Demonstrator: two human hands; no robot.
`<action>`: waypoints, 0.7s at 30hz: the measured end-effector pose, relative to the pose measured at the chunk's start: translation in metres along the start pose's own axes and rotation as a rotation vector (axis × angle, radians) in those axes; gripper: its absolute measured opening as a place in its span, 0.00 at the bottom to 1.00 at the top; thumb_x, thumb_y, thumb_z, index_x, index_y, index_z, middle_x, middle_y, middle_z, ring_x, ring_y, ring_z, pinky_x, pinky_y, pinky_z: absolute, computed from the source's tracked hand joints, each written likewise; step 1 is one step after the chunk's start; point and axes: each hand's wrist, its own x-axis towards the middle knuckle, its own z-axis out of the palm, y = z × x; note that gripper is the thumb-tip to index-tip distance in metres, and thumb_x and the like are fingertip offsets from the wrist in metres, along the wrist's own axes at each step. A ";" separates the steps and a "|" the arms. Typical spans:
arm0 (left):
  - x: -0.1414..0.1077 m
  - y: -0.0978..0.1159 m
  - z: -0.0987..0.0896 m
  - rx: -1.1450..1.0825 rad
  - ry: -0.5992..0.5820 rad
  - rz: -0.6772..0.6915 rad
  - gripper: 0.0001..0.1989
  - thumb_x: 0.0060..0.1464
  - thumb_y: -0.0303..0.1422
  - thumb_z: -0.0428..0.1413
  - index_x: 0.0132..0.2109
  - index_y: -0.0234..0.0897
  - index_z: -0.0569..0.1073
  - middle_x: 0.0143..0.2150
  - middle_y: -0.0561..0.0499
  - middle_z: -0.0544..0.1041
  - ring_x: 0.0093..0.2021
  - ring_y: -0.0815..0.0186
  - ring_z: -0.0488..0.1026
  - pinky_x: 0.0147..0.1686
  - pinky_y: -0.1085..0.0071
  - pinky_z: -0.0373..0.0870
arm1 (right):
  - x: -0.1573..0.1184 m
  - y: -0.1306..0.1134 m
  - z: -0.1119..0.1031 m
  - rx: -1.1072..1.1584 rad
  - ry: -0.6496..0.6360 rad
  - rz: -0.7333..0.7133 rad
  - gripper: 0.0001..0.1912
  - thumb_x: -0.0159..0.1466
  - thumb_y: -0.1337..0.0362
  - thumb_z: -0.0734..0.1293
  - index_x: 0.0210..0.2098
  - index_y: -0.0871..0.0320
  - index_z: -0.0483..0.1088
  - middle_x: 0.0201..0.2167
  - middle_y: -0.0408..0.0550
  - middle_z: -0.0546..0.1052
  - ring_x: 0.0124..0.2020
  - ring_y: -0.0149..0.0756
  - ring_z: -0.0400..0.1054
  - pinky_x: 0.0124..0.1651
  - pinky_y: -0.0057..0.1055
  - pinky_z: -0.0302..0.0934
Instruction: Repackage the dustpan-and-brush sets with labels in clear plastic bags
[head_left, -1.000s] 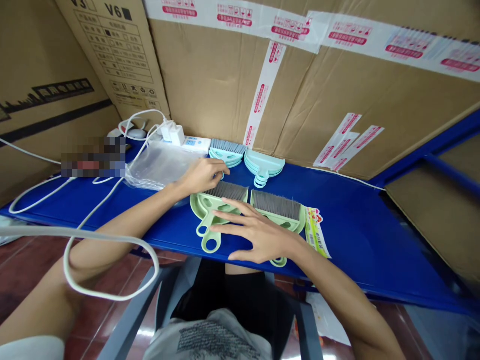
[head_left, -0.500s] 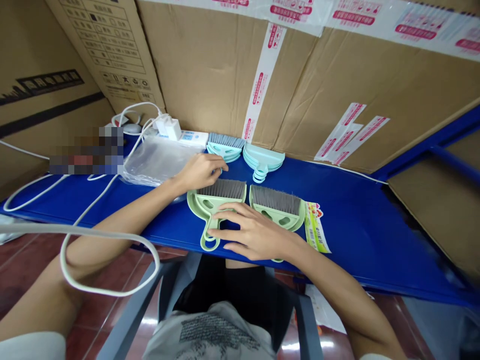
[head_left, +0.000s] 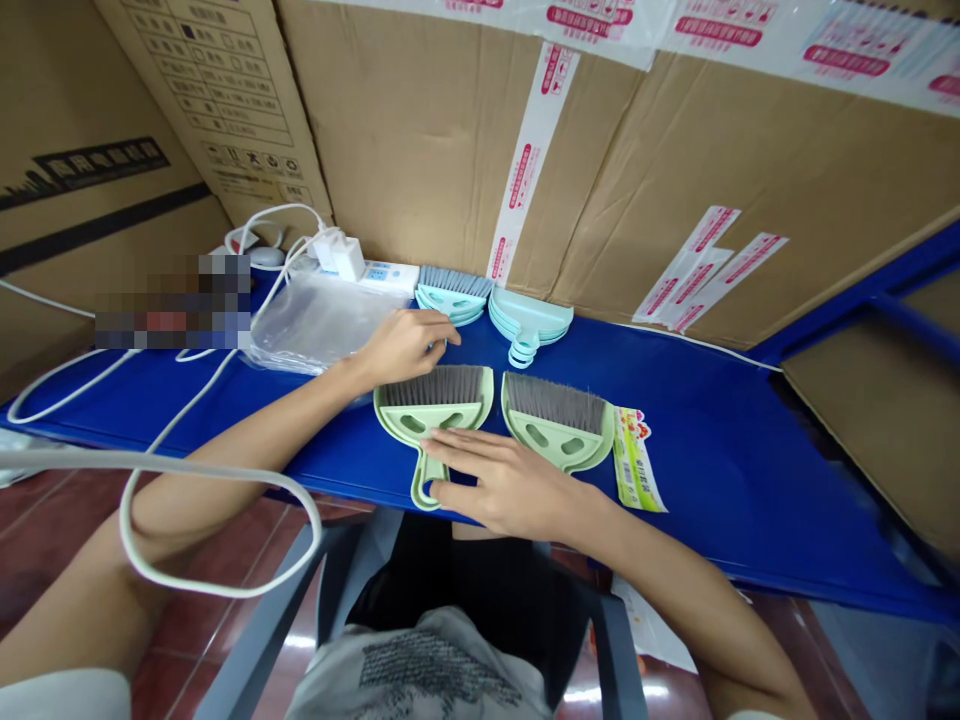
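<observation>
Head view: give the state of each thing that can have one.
Left green plastic brush: nested in green dustpan
Right green plastic brush: nested in green dustpan
Pale blue plastic dustpans: stacked
Pale blue plastic brushes: stacked
Clear plastic bags: piled flat
White rectangular power strip: white cube adapter plugged in
Printed yellow-green card: lying flat

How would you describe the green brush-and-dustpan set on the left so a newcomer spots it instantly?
Find the blue table and look along its near edge. There, the green brush-and-dustpan set on the left has grey bristles pointing toward the cardboard wall. Unlike its green twin beside the printed card, this one has the right hand over its handle.
</observation>
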 end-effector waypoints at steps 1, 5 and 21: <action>0.000 0.000 0.000 -0.001 -0.002 0.001 0.17 0.58 0.22 0.51 0.44 0.37 0.84 0.42 0.46 0.86 0.42 0.56 0.83 0.42 0.62 0.76 | -0.001 0.000 0.000 -0.026 0.011 -0.011 0.08 0.72 0.68 0.69 0.48 0.58 0.79 0.63 0.59 0.78 0.69 0.48 0.70 0.72 0.43 0.66; 0.000 0.000 0.001 0.012 0.004 0.020 0.16 0.59 0.22 0.51 0.44 0.37 0.83 0.42 0.47 0.86 0.42 0.57 0.83 0.42 0.63 0.76 | -0.001 -0.002 0.002 -0.119 0.053 -0.052 0.07 0.73 0.67 0.68 0.48 0.59 0.78 0.61 0.62 0.80 0.66 0.49 0.73 0.68 0.45 0.70; 0.001 0.003 0.003 0.021 0.014 0.047 0.16 0.59 0.22 0.50 0.42 0.35 0.83 0.40 0.48 0.86 0.40 0.57 0.83 0.41 0.62 0.77 | 0.002 -0.007 0.008 -0.258 0.005 -0.090 0.08 0.72 0.69 0.66 0.50 0.64 0.72 0.61 0.74 0.78 0.64 0.53 0.75 0.67 0.47 0.70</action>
